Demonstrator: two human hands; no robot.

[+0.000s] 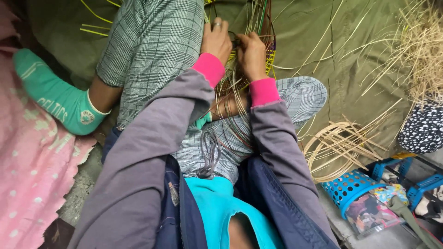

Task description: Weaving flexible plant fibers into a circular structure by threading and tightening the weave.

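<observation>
The person sits on an olive green cloth [350, 55] spread on the floor, legs folded in checked trousers, and a half-woven basket [258, 46] stands between the knees at the far edge of the cloth. It seems to be held there so that both hands can reach the weave while the legs keep it from turning.

The left hand [216, 40], with a ring on one finger, has its fingers curled and pressed against the near side of the basket; exactly which strand it pinches I cannot tell. The right hand [251, 54] is just beside it, fingers bent together and closed on thin cane strands [240, 83] that rise from the weave. The long loose ends of these strands fall down over the lap, probably so they stay free for weaving.

On the right part of the cloth lies a coil of pale cane [339, 143], and more dry strips [420, 50] are heaped at the far right corner, near enough to take.

Beyond the near right edge of the cloth stands a blue perforated plastic basket [353, 186]; it holds folded coloured cloth and some printed items, which I cannot identify clearly. A pink dotted cloth [27, 170] lies at the left side
</observation>
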